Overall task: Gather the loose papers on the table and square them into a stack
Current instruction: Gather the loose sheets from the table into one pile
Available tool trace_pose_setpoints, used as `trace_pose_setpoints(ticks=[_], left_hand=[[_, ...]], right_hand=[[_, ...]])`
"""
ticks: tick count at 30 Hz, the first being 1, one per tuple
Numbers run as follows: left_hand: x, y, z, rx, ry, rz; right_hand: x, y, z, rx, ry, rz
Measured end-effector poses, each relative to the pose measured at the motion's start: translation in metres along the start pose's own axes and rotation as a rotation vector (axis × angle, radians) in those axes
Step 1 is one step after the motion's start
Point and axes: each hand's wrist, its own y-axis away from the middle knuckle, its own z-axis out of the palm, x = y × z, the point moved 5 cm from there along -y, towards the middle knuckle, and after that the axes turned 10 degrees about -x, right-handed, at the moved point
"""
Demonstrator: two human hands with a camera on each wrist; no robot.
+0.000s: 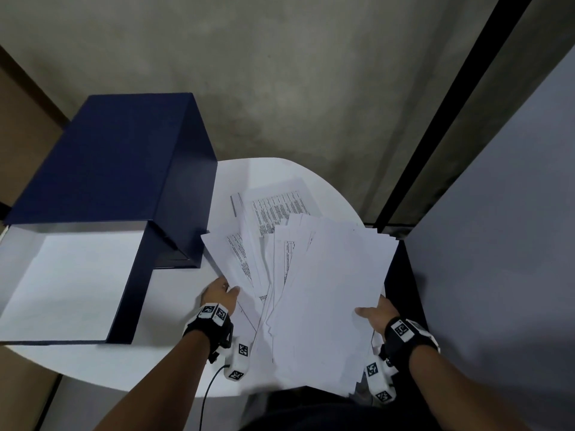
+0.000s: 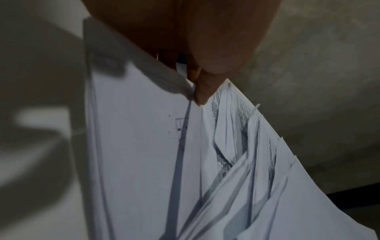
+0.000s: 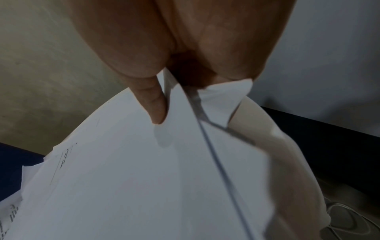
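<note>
Here, both hands (image 1: pixel 219 293) (image 1: pixel 378 315) pinching fanned papers (image 1: pixel 326 290), white table (image 1: pixel 174 346)

Black wrist straps (image 1: pixel 207 332) carrying white marker-printed camera blocks (image 1: pixel 239 360); thin black cable (image 1: pixel 207 390) from left unit; forearms bare.

The camera on my head looks down from high up at my round table (image 1: pixel 186 343) and both arms. The cameras on my wrists sit very close, looking along my thumbs. All three see the same papers (image 1: pixel 326 293) (image 2: pixel 144 154) (image 3: pixel 144 178).
</note>
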Motion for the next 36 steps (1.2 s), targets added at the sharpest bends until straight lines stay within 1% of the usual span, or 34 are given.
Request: trace_pose_setpoints(ticks=[3, 6, 11, 15, 18, 21, 24, 27, 29, 31, 34, 35, 36], left_hand=[[0.012, 0.005, -0.01, 0.076, 0.028, 0.04], [0.018, 0.002, -0.016, 0.07, 0.03, 0.002], [0.032, -0.01, -0.018, 0.066, 0.061, 0.014], [0.045, 0.0, -0.019, 0.161, 0.065, 0.031], [0.065, 0.024, -0.034, 0.296, 0.09, 0.13], [0.088, 0.054, -0.065, 0.474, 0.16, 0.309], [0.108, 0.085, -0.1, 0.619, 0.19, 0.491], [0.129, 0.119, -0.125, 0.701, 0.233, 0.639], [0.136, 0.129, -0.132, 0.71, 0.316, 0.663], [0.135, 0.123, -0.128, 0.682, 0.426, 0.621], [0.125, 0.098, -0.097, 0.547, 0.512, 0.488], [0.12, 0.091, -0.082, 0.485, 0.511, 0.435], [0.115, 0.083, -0.065, 0.405, 0.512, 0.384]], right_hand=[[0.001, -0.001, 0.0, -0.003, 0.003, -0.008], [0.0, 0.0, 0.0, -0.003, 0.014, -0.019], [-0.003, 0.005, 0.003, -0.016, 0.016, -0.034], [-0.003, 0.01, 0.004, -0.003, 0.02, -0.034], [-0.002, 0.01, 0.005, -0.002, 0.036, -0.03], [-0.002, 0.01, 0.004, -0.01, 0.037, -0.006], [-0.004, 0.011, 0.003, -0.012, 0.045, 0.007], [-0.004, 0.011, 0.004, -0.021, 0.036, 0.011], [-0.004, 0.012, 0.005, -0.027, 0.02, 0.014], [-0.005, 0.014, 0.005, -0.027, -0.012, 0.017], [-0.008, 0.019, 0.006, -0.027, -0.155, 0.029], [-0.01, 0.02, 0.006, -0.022, -0.207, 0.032], [-0.011, 0.024, 0.006, -0.014, -0.227, 0.067]])
